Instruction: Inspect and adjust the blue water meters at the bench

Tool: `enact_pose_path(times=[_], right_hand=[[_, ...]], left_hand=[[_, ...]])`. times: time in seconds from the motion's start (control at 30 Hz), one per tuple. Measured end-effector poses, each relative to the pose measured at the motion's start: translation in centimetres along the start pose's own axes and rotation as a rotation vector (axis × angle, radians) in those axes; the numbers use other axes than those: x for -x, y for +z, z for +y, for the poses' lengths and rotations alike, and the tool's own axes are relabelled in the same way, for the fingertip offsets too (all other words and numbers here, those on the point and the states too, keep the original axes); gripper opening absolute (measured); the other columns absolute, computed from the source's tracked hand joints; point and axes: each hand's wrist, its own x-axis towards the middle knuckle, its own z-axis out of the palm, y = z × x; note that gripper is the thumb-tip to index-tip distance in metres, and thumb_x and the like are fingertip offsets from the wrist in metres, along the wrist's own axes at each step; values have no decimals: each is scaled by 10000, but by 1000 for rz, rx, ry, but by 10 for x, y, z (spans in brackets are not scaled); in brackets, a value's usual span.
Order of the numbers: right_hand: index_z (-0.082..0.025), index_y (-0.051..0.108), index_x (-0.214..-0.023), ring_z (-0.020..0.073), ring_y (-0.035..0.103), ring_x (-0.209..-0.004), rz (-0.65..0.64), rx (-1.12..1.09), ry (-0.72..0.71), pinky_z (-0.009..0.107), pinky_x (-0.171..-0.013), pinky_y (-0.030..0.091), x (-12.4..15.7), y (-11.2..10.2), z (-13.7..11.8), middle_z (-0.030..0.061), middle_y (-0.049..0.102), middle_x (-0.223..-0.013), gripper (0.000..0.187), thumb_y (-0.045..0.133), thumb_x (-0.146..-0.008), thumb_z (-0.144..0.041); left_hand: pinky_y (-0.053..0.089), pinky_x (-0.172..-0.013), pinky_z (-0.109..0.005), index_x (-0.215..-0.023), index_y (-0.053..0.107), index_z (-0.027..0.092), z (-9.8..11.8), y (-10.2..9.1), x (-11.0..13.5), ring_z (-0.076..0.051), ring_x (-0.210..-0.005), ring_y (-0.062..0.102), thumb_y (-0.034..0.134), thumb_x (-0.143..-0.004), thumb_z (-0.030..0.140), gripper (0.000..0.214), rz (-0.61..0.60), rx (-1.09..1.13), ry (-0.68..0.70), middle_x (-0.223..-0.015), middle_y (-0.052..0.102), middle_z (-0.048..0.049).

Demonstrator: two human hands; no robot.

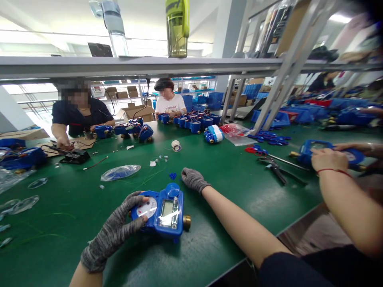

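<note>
My left hand (122,221), in a grey fingerless glove, grips a blue water meter (170,213) by its round dial side. The meter has a small display window under clear plastic, a raised round blue cap (172,190) and a brass threaded end (187,222). My right hand (193,179), gloved the same way, is stretched forward over the green table with its fingers curled closed. Just left of its fingertips lies a small pile of tiny blue parts (172,175). Whatever those fingers may hold is hidden.
Clear plastic bags (121,172), a white spool (176,146) and pliers (273,169) lie on the green table (215,239). More blue meters (194,123) stand at the back. A co-worker's hands (330,161) handle another meter at right; two people sit opposite. A shelf (134,67) spans above.
</note>
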Motion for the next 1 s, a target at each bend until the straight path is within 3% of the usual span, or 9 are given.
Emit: enact_pose_path(times=[0.17,0.5,0.6,0.77,0.87,1.0], right_hand=[[-178,658,-1045,137,609,-863,-9,-92,-103,216,-762,437,2,-3,9,48,694,-1007,256,509,-847,-241],[-125,695,-900,199,606,-854,-11,-161,-144,296,-782,448,2,3,-1,117,684,-947,205,549,-806,-234],[-137,677,-950,155,610,-843,-38,-273,-189,251,-759,457,18,-5,5,70,687,-952,208,552,-831,-255],[-125,665,-933,145,618,-836,-224,-753,-370,276,-783,486,62,-22,12,43,682,-912,223,623,-808,-304],[-117,661,-907,150,623,-844,-282,-849,-404,305,-803,500,77,-29,7,50,683,-903,207,646,-789,-286],[-109,660,-896,152,628,-842,-264,-885,-446,316,-802,509,81,-34,-1,53,683,-887,183,643,-794,-261]], left_hand=[[227,-1161,-485,-1129,657,316,-2,1,1,-331,-1352,339,701,-774,458,384,31,35,-15,-1420,451,-44],[299,-1144,-431,-1130,652,353,1,4,0,-299,-1344,375,734,-773,378,367,60,227,-79,-1450,444,15],[338,-1123,-428,-1128,656,341,2,4,0,-308,-1338,384,754,-752,367,390,67,249,-92,-1443,453,0],[361,-1112,-441,-1148,647,300,2,8,-1,-328,-1340,386,729,-778,321,379,35,291,-105,-1510,370,-22],[365,-1110,-440,-1150,646,281,-1,11,-2,-337,-1343,381,731,-772,278,387,53,324,-93,-1520,358,-28],[388,-1094,-433,-1158,636,273,-8,12,-3,-331,-1336,392,717,-783,258,383,78,373,-122,-1506,382,-29]])
